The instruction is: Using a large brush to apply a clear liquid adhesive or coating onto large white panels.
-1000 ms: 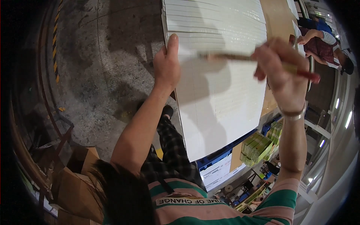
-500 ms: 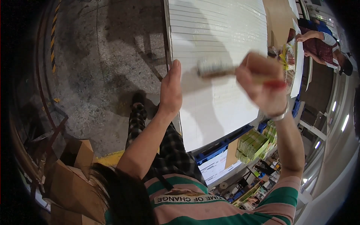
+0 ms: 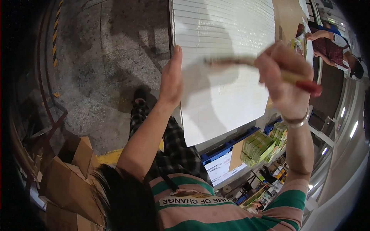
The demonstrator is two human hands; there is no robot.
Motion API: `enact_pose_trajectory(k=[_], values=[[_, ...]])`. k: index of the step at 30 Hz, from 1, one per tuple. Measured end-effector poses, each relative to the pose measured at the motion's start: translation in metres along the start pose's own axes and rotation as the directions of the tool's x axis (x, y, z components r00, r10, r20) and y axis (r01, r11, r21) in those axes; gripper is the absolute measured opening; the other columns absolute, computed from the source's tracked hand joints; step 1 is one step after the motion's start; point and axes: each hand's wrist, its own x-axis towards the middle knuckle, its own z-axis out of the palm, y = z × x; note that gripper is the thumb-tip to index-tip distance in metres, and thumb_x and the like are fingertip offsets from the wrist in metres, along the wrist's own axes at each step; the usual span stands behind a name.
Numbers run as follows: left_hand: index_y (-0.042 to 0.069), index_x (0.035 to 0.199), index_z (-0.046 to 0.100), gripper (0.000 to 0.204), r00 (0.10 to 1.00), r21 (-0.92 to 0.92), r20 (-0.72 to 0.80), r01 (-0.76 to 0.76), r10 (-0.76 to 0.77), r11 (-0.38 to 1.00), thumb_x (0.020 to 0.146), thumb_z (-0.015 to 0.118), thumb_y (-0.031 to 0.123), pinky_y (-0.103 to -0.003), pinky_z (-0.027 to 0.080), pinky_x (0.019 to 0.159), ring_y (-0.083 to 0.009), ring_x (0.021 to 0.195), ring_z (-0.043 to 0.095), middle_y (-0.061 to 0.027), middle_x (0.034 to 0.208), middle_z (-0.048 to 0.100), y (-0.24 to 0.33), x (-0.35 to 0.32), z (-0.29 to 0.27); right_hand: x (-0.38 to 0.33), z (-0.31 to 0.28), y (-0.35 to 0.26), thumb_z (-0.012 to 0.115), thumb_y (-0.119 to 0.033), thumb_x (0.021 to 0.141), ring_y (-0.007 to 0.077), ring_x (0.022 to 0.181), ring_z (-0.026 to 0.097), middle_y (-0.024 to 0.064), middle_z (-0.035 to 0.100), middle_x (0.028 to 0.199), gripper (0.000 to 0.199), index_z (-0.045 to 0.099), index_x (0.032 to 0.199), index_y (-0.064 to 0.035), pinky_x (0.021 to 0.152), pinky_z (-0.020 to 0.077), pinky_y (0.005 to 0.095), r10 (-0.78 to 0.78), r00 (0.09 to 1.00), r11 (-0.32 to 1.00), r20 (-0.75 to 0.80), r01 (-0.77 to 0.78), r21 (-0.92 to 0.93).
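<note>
The right hand (image 3: 283,73) is closed round the handle of a red-ended brush (image 3: 241,60), its blurred bristles over the overlapping white sheets (image 3: 227,107) — whether they touch, I cannot tell. The left hand (image 3: 172,81) lies along the sheets' left edge, fingers together; its grip cannot be made out. Dark capitals, upside down, run along a pale strip (image 3: 196,201) on the striped shirt (image 3: 216,215); a white panel (image 3: 219,169) near the blue pallet (image 3: 216,154) bears print too small to read.

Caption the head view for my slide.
Right hand holds a brush over overlapping white sheets; left hand at their left edge.
</note>
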Motion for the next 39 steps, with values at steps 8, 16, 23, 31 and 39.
enact_pose_trajectory(k=[8,16,23,31,39], values=[[-0.009,0.136,0.029,0.074,0.998,-0.002,-0.047,-0.028,0.028,1.0,0.093,0.038,0.051,-0.03,0.018,0.11,-0.0221,0.134,0.026,-0.0169,0.144,0.03,-0.006,0.003,-0.001,-0.027,0.003,0.007,0.065,-0.007,0.071,0.0123,0.043,0.042,0.006,0.043,0.05,0.024,0.046,0.057,-0.0021,0.042,0.034,0.0268,-0.042,0.979,0.991,0.199,0.066,-0.112],[-0.007,0.135,0.034,0.075,1.0,-0.039,-0.018,-0.008,0.007,0.999,0.092,0.039,0.054,-0.03,0.023,0.107,-0.0216,0.127,0.035,-0.0155,0.139,0.038,-0.012,0.004,-0.001,-0.073,0.005,0.024,0.061,-0.008,0.07,0.0133,0.048,0.046,0.0045,0.048,0.057,0.015,0.047,0.064,-0.0039,0.045,0.0381,0.0264,-0.05,0.931,0.998,0.363,0.06,-0.017],[-0.001,0.134,0.038,0.067,0.99,-0.161,0.107,0.106,-0.089,0.981,0.094,0.033,0.053,-0.032,0.032,0.102,-0.0205,0.12,0.044,-0.0117,0.132,0.045,-0.026,-0.032,-0.006,-0.068,-0.054,0.006,0.051,-0.007,0.087,0.0177,0.077,0.065,0.0168,0.063,0.097,0.033,0.051,0.118,0.0056,0.068,0.0532,0.0288,0.2,0.96,0.944,0.197,-0.243,0.222],[0.003,0.135,0.038,0.063,0.988,-0.362,0.147,0.1,-0.05,0.927,0.095,0.03,0.052,-0.034,0.036,0.1,-0.0206,0.116,0.047,-0.0106,0.13,0.047,-0.045,-0.06,-0.004,-0.052,0.0,0.038,0.074,-0.029,0.077,0.0134,0.065,0.065,0.0095,0.067,0.074,0.033,0.067,0.086,0.0026,0.057,0.0502,0.0213,0.146,0.966,0.966,-0.212,-0.093,0.241],[0.003,0.134,0.038,0.063,0.992,-0.399,0.128,0.07,-0.02,0.914,0.095,0.031,0.051,-0.034,0.036,0.1,-0.0219,0.118,0.046,-0.0104,0.132,0.046,-0.051,-0.063,-0.007,-0.108,0.003,0.03,0.068,-0.012,0.077,0.008,0.058,0.055,0.0037,0.059,0.062,0.014,0.062,0.074,0.0007,0.051,0.043,0.0222,0.035,0.996,0.994,0.08,-0.043,0.103]])
